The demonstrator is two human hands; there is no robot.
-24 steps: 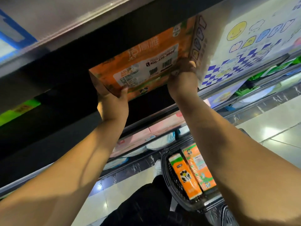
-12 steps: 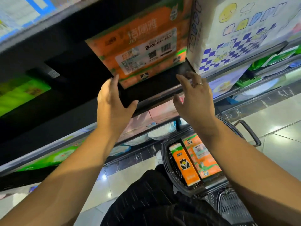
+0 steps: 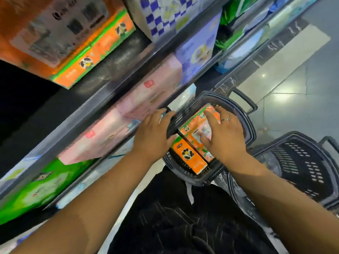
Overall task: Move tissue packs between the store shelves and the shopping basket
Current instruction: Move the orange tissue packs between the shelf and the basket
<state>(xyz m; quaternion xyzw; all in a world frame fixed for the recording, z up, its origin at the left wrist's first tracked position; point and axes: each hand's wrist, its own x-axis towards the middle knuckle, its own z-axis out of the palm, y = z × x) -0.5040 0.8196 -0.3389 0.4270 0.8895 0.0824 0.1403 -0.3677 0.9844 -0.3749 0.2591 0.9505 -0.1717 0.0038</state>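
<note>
A dark shopping basket (image 3: 222,98) holds two orange tissue packs (image 3: 189,156) side by side. The right hand (image 3: 224,133) rests with spread fingers (image 3: 211,118) on the right pack (image 3: 195,125). The left hand (image 3: 153,133) lies over the basket's left rim beside the left pack (image 3: 191,160), its grip too blurred to tell.

Two orange tissue packs lie side by side in the dark shopping basket (image 3: 251,132) below the shelves. The left pack (image 3: 189,156) shows a panda face. The right pack (image 3: 192,132) has a white label and lies under my right hand (image 3: 225,132)'s spread fingers. A bigger orange pack (image 3: 64,39) sits on the upper shelf (image 3: 119,57).
</note>
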